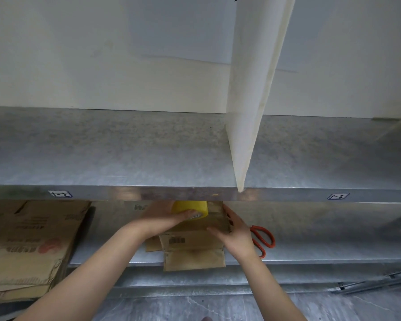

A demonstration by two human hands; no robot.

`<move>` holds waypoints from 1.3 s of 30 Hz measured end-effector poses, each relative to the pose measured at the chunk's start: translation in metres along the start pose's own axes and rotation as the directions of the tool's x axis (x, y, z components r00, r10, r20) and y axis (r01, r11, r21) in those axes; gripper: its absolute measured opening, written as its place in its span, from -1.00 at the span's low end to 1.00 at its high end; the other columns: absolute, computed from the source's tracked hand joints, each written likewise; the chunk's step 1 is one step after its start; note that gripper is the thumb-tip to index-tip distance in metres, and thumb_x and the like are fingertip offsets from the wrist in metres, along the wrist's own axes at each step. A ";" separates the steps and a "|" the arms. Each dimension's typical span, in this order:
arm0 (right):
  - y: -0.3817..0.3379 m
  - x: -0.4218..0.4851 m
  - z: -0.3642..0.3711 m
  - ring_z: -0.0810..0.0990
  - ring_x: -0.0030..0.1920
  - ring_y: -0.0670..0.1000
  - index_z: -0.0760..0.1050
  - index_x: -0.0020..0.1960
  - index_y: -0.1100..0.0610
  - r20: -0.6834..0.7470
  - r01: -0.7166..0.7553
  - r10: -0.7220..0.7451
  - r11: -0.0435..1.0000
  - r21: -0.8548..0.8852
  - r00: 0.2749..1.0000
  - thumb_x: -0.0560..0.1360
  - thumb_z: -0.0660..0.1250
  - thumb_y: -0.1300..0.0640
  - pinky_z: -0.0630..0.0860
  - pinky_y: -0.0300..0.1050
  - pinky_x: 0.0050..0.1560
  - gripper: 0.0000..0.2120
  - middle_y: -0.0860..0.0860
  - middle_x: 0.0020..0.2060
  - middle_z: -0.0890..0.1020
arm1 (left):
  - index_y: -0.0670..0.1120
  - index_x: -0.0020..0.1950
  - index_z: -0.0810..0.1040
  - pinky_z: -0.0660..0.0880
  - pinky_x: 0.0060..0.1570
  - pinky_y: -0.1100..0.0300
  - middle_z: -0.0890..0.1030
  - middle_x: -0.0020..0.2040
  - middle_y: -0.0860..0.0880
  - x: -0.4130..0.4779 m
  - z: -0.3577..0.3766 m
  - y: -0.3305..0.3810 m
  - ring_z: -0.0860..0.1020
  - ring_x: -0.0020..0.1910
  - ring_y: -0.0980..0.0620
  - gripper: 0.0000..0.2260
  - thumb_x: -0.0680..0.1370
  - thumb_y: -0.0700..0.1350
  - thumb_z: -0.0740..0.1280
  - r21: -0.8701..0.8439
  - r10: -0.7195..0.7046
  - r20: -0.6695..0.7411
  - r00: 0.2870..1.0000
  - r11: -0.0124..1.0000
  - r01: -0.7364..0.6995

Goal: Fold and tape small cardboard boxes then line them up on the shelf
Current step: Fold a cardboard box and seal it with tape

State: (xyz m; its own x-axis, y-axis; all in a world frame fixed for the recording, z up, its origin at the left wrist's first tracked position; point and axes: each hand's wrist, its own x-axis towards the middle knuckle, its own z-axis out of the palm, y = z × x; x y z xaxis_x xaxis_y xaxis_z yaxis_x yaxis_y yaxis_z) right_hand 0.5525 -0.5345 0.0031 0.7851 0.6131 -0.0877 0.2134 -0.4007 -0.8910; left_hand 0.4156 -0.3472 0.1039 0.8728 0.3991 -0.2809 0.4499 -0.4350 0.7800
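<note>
Now left hand (162, 218) grips yellow tape roll (190, 208) atop small cardboard box (195, 230); right hand (236, 235), fingers straight, braces box's right side; box between hands, at lower shelf (310, 258) front edge.

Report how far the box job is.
Done: nothing lined up; the upper shelf shows no boxes. In hand: one small cardboard box on the lower shelf, left hand holding the yellow tape roll on it, right hand pressing its side. Left: finish taping, shelve it, fold the flattened cardboard.

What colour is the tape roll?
Yellow tape roll, gripped by the left hand; head view.
</note>
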 end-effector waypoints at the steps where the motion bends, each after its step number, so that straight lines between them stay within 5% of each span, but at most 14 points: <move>1: 0.000 0.001 0.001 0.46 0.34 -0.08 0.32 0.49 -0.01 -0.001 -0.013 0.013 1.000 -0.002 1.000 0.31 0.57 -0.13 0.45 -0.04 0.34 -0.17 -0.09 0.34 0.50 | 0.28 0.19 0.42 0.44 0.11 0.26 0.54 0.14 0.25 -0.002 -0.002 -0.004 0.52 0.12 0.20 -0.50 0.32 0.43 0.33 -0.027 -0.001 -0.011 1.000 1.000 0.000; 7: 0.002 0.005 -0.002 0.47 0.32 -0.08 0.27 0.52 -0.02 0.054 -0.026 0.029 0.998 -0.056 0.998 0.36 0.54 -0.10 0.44 -0.16 0.32 -0.19 -0.08 0.32 0.50 | 0.36 0.05 0.47 0.39 -0.16 0.56 0.55 -0.04 0.49 -0.010 -0.016 -0.011 0.49 -0.04 0.50 -0.57 0.24 0.42 0.42 -0.059 0.005 0.004 1.000 0.998 -0.004; 12: -0.001 0.007 -0.002 0.48 0.27 -0.09 0.23 0.54 0.00 0.078 -0.035 0.045 0.991 -0.129 0.996 0.39 0.52 -0.09 0.34 -0.42 0.13 -0.19 -0.05 0.30 0.52 | 0.32 0.03 0.50 0.36 -0.22 0.55 0.55 -0.08 0.44 -0.011 -0.026 -0.009 0.52 -0.02 0.37 -0.42 0.11 0.56 0.37 -0.019 -0.079 0.036 0.996 0.997 0.080; 15: -0.002 0.009 -0.002 0.48 0.30 -0.04 0.19 0.55 -0.03 0.099 -0.050 0.068 0.983 -0.177 0.993 0.40 0.48 -0.16 0.35 -0.37 0.14 -0.18 -0.04 0.32 0.51 | 0.25 0.13 0.46 0.41 0.06 0.36 0.50 0.12 0.23 -0.016 -0.044 -0.015 0.52 0.15 0.10 -0.16 -0.04 0.63 0.33 -0.002 -0.254 -0.028 0.967 0.967 0.254; 17: -0.003 0.011 -0.001 0.48 0.31 -0.02 0.17 0.55 -0.04 0.112 -0.061 0.085 0.977 -0.206 0.990 0.41 0.46 -0.18 0.36 -0.34 0.14 -0.18 -0.03 0.33 0.50 | 0.29 0.22 0.42 0.40 0.25 0.18 0.50 0.27 0.15 -0.021 -0.051 -0.020 0.49 0.26 0.05 -0.27 0.14 0.57 0.34 0.090 -0.230 0.036 0.973 0.970 0.226; 19: -0.002 0.013 -0.001 0.48 0.31 -0.01 0.18 0.55 -0.05 0.106 -0.069 0.093 0.977 -0.204 0.990 0.41 0.47 -0.16 0.38 -0.31 0.17 -0.18 -0.02 0.32 0.51 | 0.35 0.14 0.39 0.40 0.26 0.17 0.51 0.27 0.16 -0.027 -0.054 -0.020 0.50 0.22 0.10 -0.52 0.29 0.47 0.33 0.116 -0.169 0.105 0.980 0.981 0.157; 22: 0.001 0.013 0.001 0.47 0.32 0.01 0.22 0.54 -0.03 0.098 -0.084 0.105 0.977 -0.198 0.990 0.42 0.47 -0.13 0.41 -0.26 0.22 -0.22 -0.03 0.29 0.51 | 0.39 0.05 0.37 0.36 0.02 0.38 0.50 0.16 0.22 -0.033 -0.058 -0.022 0.48 0.06 0.28 -0.70 0.38 0.36 0.34 0.100 -0.138 0.146 0.980 0.987 0.124; 27: 0.003 0.012 0.010 0.55 0.21 -0.07 0.27 0.52 0.02 0.104 -0.116 0.133 0.981 -0.157 0.986 0.44 0.45 -0.12 0.41 -0.44 -0.03 -0.27 -0.04 0.26 0.55 | 0.28 0.18 0.42 0.42 0.28 0.12 0.53 0.20 0.15 -0.034 -0.061 -0.030 0.50 0.20 0.11 -0.45 0.26 0.42 0.42 -0.038 -0.142 0.092 0.986 0.989 0.146; 33: -0.011 0.019 0.002 0.49 0.20 -0.14 0.19 0.51 -0.21 0.177 -0.082 0.112 0.982 -0.171 0.978 0.40 0.46 -0.21 0.42 -0.38 0.02 -0.24 -0.29 0.13 0.47 | 0.10 0.24 0.47 0.53 0.15 0.13 0.57 0.13 0.08 -0.026 -0.060 -0.035 0.55 0.10 0.06 -0.37 0.30 0.42 0.34 0.087 -0.196 0.026 0.980 0.977 0.193; 36: -0.012 0.015 0.000 0.56 0.19 -0.05 0.24 0.47 -0.24 0.198 -0.093 0.119 0.986 -0.138 0.973 0.37 0.47 -0.23 0.57 -0.07 0.13 -0.26 -0.19 0.22 0.53 | 0.22 0.07 0.43 0.46 -0.11 0.39 0.54 -0.01 0.23 -0.029 -0.053 -0.036 0.52 -0.04 0.25 -0.56 0.31 0.39 0.37 -0.006 -0.164 -0.017 0.986 0.986 0.164; 39: -0.010 -0.001 0.005 0.57 0.21 -0.03 0.27 0.48 -0.19 0.118 -0.043 0.056 0.993 -0.113 0.991 0.37 0.50 -0.17 0.59 -0.02 0.15 -0.25 -0.21 0.21 0.50 | 0.31 0.00 0.40 0.40 -0.21 0.53 0.50 -0.03 0.32 -0.033 -0.048 -0.037 0.48 -0.10 0.40 -0.61 0.26 0.38 0.36 -0.071 -0.080 -0.104 0.991 0.995 0.073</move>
State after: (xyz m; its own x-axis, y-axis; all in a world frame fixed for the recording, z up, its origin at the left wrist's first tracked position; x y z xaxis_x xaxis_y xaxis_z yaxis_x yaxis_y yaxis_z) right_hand 0.5463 -0.5279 0.0101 0.7217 0.6656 -0.1899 0.2434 -0.5008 -0.8306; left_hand 0.3611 -0.3054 0.1113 0.8096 0.5147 -0.2822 0.4976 -0.3467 0.7951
